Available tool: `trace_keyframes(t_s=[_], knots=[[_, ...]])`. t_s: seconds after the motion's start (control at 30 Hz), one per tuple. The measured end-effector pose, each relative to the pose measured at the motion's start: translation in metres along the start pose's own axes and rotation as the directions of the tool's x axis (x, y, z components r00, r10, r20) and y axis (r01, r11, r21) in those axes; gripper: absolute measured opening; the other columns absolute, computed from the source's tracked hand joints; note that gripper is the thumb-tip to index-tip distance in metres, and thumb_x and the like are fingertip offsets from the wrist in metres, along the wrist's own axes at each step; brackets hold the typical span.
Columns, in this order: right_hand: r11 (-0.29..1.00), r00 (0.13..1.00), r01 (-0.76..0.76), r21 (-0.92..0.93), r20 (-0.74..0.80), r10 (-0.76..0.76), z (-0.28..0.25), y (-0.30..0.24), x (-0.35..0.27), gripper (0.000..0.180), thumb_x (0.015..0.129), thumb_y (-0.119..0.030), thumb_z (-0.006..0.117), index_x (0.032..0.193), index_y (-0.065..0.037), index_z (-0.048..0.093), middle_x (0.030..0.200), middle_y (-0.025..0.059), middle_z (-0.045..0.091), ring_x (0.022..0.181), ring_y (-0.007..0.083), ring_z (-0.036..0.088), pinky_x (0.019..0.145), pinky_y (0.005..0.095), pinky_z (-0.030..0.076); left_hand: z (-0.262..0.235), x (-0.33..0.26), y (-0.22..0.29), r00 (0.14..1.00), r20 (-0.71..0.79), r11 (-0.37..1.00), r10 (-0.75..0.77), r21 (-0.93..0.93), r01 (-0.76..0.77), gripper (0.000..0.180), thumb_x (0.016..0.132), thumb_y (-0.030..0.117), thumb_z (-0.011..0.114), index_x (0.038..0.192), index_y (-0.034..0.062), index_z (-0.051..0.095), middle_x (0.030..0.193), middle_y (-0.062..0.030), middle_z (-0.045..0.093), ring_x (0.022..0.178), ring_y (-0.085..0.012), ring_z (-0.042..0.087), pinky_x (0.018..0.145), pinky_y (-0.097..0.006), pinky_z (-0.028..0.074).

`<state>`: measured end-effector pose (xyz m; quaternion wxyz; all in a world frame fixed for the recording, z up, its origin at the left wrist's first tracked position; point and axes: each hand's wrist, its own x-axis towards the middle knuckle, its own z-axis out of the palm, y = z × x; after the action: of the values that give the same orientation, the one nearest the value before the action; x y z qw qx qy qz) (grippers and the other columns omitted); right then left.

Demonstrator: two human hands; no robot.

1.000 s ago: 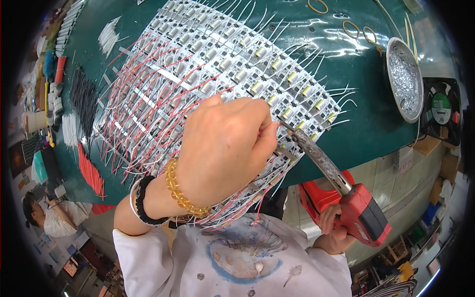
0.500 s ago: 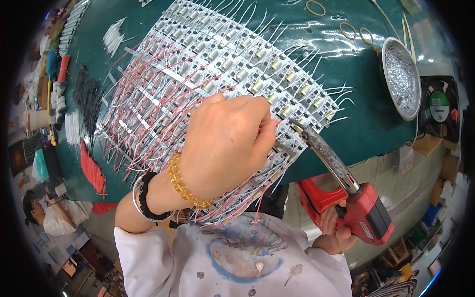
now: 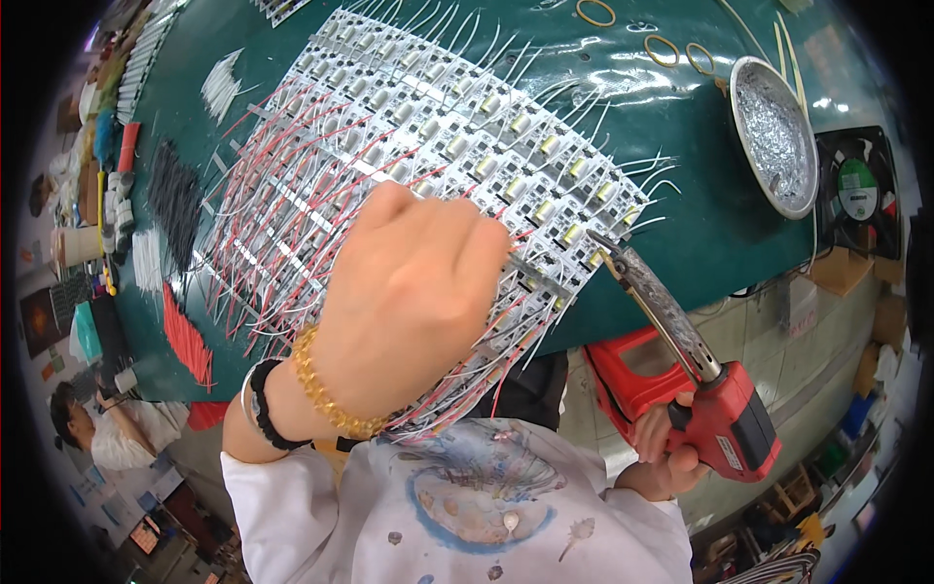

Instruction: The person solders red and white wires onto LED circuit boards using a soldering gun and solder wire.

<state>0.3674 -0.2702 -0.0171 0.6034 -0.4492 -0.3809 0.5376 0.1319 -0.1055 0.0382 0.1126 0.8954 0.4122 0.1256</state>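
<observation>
Left hand (image 3: pixel 409 302) pressing down on the panel of small circuit boards (image 3: pixel 428 156) near the tabletop's (image 3: pixel 681 243) front edge, fingers (image 3: pixel 477 243) curled shut over the boards and their red and white wires. Right hand (image 3: pixel 666 457) gripping a red soldering gun (image 3: pixel 720 414), fingers closed around its handle. Tip now touching the panel's right edge, having crept closer over the last second, suggesting another joint being soldered. Round metal dish (image 3: pixel 773 131) sitting near the right edge.

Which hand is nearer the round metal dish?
Right. The right hand grips the red soldering gun below the round metal dish; the left hand rests on the circuit boards, farther left.
</observation>
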Motion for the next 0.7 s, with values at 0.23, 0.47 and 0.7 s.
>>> trace_keyframes(t_s=[0.23, 0.47, 0.7], knots=[[1.0, 0.998, 0.024, -0.005, -0.055, -0.024, -0.01, 0.001, -0.015, 0.075, 0.081, -0.05, 0.061, 0.124, 0.006, 0.037, 0.047, -0.0003, 0.046, 0.037, 0.0108, 0.041, 0.038, 0.0235, 0.034, 0.009, 0.01, 0.018, 0.986, -0.142, 0.963, -0.086, -0.266, 0.046, 0.017, 0.066, 0.001, 0.068, 0.075, 0.0069, 0.055, 0.081, -0.0057, 0.054, 0.076, -0.0238, 0.051, 0.07, -0.035, 0.035], [0.994, 0.958, 0.041, -0.099, 0.285, -0.011, -0.034, 0.003, -0.008, 0.072, 0.08, -0.051, 0.061, 0.118, 0.007, 0.04, 0.048, 0.001, 0.046, 0.037, 0.0112, 0.042, 0.038, 0.0235, 0.033, 0.027, 0.01, 0.012, 0.987, -0.087, 0.951, -0.137, -0.291, 0.107, 0.017, 0.065, 0.001, 0.067, 0.071, 0.0077, 0.052, 0.078, -0.0045, 0.052, 0.074, -0.0231, 0.049, 0.069, -0.033, 0.033], [0.995, 0.993, -0.087, -0.047, 0.08, 0.091, -0.032, 0.002, -0.011, 0.033, 0.081, -0.024, 0.066, 0.063, -0.002, 0.05, 0.054, 0.004, 0.05, 0.043, 0.0147, 0.046, 0.04, 0.0252, 0.035, 0.026, 0.011, 0.012, 0.987, -0.069, 0.949, -0.142, -0.294, 0.115, 0.018, 0.064, 0.001, 0.066, 0.07, 0.0076, 0.051, 0.076, -0.0041, 0.052, 0.072, -0.0224, 0.048, 0.068, -0.033, 0.032]])
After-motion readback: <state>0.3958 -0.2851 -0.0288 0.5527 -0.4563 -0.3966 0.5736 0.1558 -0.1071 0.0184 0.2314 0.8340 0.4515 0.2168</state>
